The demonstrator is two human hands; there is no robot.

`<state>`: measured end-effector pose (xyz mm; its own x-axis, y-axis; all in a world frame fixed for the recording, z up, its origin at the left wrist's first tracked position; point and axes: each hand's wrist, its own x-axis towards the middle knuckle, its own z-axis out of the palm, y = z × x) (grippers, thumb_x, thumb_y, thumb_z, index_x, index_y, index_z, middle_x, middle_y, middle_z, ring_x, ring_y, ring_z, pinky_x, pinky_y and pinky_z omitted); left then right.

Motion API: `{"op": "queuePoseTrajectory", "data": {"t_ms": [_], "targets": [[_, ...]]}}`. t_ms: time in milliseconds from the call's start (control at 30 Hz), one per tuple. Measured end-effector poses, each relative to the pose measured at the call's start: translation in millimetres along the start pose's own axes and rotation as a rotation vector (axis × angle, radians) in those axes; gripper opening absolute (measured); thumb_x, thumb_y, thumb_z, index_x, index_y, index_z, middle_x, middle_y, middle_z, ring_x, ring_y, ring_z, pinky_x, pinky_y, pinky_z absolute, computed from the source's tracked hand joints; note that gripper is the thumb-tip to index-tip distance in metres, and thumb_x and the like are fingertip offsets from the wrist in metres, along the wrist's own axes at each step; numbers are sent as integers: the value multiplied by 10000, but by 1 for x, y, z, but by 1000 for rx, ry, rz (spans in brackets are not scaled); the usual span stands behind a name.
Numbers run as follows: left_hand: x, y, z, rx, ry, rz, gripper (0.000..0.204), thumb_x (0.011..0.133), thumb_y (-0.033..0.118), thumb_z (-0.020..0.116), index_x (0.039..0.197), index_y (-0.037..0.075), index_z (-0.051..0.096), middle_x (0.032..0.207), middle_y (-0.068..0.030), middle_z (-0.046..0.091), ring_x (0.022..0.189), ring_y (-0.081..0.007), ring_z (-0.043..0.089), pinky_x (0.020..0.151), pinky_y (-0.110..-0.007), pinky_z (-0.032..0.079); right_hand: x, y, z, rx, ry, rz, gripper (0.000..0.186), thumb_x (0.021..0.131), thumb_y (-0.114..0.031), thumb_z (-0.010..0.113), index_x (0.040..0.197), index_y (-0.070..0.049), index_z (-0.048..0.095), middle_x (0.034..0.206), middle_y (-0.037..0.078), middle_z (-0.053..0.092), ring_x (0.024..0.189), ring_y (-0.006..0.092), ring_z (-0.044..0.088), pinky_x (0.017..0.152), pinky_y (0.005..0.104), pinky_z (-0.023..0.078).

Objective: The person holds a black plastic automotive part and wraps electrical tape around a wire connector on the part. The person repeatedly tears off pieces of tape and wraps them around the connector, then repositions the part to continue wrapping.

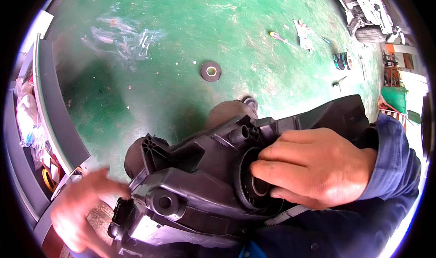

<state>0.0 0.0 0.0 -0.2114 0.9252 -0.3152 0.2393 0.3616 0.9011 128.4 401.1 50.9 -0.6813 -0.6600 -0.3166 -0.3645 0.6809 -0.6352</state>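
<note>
- On the lower face of the black headlamp housing (206, 178) in front of you, there is faint raised lettering (193, 236), too small and blurred for you to read.
- The pale patch (144, 229) to the left of that lettering gives you no legible print.
- Nowhere else can you make out a word, number or sign.

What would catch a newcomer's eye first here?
Probably the big black housing, lower middle, with the right hand at its round opening and the blurred left hand by its left end. Then the bright green floor beyond, with a dark tape roll upper middle.
</note>
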Motion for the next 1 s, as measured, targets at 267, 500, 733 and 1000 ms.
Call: {"op": "queuePoseTrajectory", "data": {"t_ms": [267,500,733,1000], "targets": [[112,-37,41,-342,175,120,1075,903,843,476,1461,-75,507,1425,-264,532,1325,-376,542,1108,-459,405,12,16,23,45,96,-83,462,795,-195,822,1184,-33,630,982,80,646,780,259,616,655,373,509],[116,-36,62,-423,342,144,965,925,794,502,1366,-59,593,1281,-235,578,1112,-343,660,979,-422,500,13,14,33,-76,107,-102,436,754,-222,815,1103,-50,619,855,43,574,738,232,589,598,370,465],[109,-23,62,-394,346,109,883,936,764,504,1238,-52,654,1232,-239,597,1113,-346,631,991,-428,473,12,3,37,-31,142,-44,390,740,-181,796,1047,-28,609,783,46,523,658,232,576,497,369,455],[109,-22,67,-390,352,152,802,963,705,517,1201,-47,664,1196,-243,614,1099,-346,621,983,-428,464,9,-6,27,-17,45,94,408,738,-204,811,1055,-44,611,771,32,544,669,221,609,501,366,484]]}}
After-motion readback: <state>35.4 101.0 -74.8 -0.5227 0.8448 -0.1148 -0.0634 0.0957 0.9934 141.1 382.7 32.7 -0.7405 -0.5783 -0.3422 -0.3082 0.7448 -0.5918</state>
